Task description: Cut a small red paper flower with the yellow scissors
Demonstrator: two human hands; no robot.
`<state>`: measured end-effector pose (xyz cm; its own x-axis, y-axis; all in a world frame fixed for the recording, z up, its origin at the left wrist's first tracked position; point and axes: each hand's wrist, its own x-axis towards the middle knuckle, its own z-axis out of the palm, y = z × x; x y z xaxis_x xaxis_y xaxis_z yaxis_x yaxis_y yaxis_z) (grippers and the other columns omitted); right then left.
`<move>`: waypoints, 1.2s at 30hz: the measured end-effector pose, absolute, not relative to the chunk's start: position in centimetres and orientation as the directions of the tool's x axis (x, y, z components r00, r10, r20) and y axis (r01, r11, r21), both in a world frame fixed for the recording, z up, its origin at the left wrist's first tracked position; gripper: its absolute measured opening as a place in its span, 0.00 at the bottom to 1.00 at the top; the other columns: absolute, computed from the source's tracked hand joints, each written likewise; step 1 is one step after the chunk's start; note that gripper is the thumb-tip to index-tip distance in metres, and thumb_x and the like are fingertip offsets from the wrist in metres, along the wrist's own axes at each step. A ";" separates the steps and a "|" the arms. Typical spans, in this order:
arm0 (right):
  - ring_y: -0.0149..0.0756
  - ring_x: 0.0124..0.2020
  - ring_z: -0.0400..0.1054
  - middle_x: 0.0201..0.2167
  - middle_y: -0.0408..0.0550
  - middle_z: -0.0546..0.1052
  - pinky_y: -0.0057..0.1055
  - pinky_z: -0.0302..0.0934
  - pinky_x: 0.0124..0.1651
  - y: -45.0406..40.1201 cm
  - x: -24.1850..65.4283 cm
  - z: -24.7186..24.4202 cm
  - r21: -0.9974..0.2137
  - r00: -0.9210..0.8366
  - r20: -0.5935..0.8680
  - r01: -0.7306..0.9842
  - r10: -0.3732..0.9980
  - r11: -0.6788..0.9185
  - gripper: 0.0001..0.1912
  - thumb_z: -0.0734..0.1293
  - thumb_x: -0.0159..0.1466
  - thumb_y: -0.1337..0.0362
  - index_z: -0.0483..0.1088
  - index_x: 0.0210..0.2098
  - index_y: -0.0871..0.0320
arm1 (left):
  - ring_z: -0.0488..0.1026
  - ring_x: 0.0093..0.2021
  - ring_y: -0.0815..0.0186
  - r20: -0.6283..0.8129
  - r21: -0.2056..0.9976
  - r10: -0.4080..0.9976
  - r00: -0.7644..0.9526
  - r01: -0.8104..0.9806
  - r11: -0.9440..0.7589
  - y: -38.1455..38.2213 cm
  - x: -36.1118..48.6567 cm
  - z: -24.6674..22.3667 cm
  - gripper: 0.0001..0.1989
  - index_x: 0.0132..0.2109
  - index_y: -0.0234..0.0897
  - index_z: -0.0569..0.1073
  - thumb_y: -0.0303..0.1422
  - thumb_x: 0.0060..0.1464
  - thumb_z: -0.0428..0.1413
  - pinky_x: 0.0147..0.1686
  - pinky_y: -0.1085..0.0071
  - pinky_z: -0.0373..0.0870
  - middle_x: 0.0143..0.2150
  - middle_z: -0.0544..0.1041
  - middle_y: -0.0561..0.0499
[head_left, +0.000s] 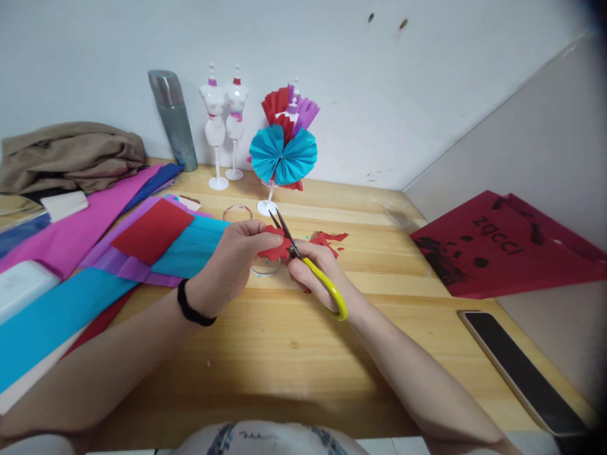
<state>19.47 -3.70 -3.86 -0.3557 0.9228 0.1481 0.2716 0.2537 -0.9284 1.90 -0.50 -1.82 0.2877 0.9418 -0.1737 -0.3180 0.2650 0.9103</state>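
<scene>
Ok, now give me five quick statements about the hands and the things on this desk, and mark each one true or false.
1. The right hand holds yellow-handled metal scissors. True.
2. The left hand grips the grey-green cylindrical flask. False: it pinches a scalloped red paper piece.
3. Red paper scraps lie on the pale wooden desk. True.
4. The red carrier bag is left of the flask in the picture. False: it is far to the right.
5. A blue pleated paper bow is right of two slim white mannequins. True.

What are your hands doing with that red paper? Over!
Left hand: pinching red paper piece. Right hand: holding yellow-handled scissors, blades parted beside the paper. Red scraps nearby on table.
</scene>
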 end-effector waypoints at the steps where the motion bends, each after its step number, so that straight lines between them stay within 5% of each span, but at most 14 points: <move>1: 0.29 0.22 0.55 0.22 0.39 0.62 0.29 0.48 0.25 -3.7 19.5 -4.0 -0.931 -0.355 0.150 0.264 0.923 0.253 0.26 0.68 0.66 0.39 0.65 0.31 0.55 | 0.71 0.23 0.71 -0.170 0.913 0.942 0.290 -0.313 0.262 -0.5 1.9 -1.8 0.07 0.22 0.35 0.77 0.31 0.37 0.67 0.27 0.73 0.66 0.21 0.78 0.52; 10: 0.28 0.17 0.59 0.19 0.37 0.66 0.28 0.54 0.20 -3.5 19.3 -4.8 -0.977 -0.185 0.187 0.065 0.965 0.202 0.25 0.69 0.66 0.39 0.68 0.33 0.55 | 0.69 0.25 0.71 -0.139 0.931 0.941 0.309 -0.283 0.230 -0.4 2.0 -1.3 0.09 0.21 0.34 0.78 0.33 0.35 0.69 0.29 0.74 0.64 0.20 0.76 0.52; 17: 0.29 0.22 0.67 0.28 0.40 0.76 0.29 0.64 0.26 -2.8 19.4 -3.8 -0.966 0.035 0.255 -0.035 0.966 0.256 0.18 0.78 0.56 0.56 0.70 0.38 0.54 | 0.68 0.25 0.71 -0.139 0.962 0.928 0.345 -0.176 0.209 -0.5 1.8 -1.5 0.09 0.23 0.34 0.77 0.34 0.38 0.68 0.29 0.73 0.61 0.22 0.77 0.51; 22: 0.29 0.24 0.68 0.32 0.44 0.80 0.30 0.65 0.28 -2.9 19.5 -3.4 -0.968 -0.019 0.246 -0.055 0.969 0.244 0.18 0.79 0.56 0.58 0.70 0.39 0.54 | 0.68 0.24 0.70 -0.139 0.985 0.898 0.418 -0.032 0.167 -0.6 1.8 -1.9 0.07 0.21 0.36 0.77 0.33 0.41 0.65 0.27 0.72 0.61 0.21 0.76 0.50; 29: 0.29 0.25 0.68 0.27 0.39 0.74 0.30 0.67 0.32 -3.2 19.3 -3.2 -0.977 -0.117 0.211 -0.007 0.970 0.212 0.21 0.82 0.52 0.58 0.71 0.38 0.54 | 0.71 0.25 0.66 -0.114 0.990 0.885 0.451 0.122 0.065 -0.3 1.9 -2.3 0.07 0.19 0.38 0.77 0.31 0.41 0.63 0.27 0.70 0.61 0.20 0.78 0.49; 36: 0.27 0.24 0.65 0.26 0.37 0.71 0.28 0.63 0.29 -3.1 19.1 -3.2 -0.981 -0.101 0.193 0.008 0.976 0.195 0.20 0.80 0.52 0.59 0.69 0.37 0.54 | 0.70 0.25 0.68 -0.113 0.989 0.887 0.448 0.138 0.057 -0.2 2.0 -2.7 0.08 0.18 0.38 0.74 0.32 0.40 0.62 0.27 0.72 0.61 0.20 0.77 0.50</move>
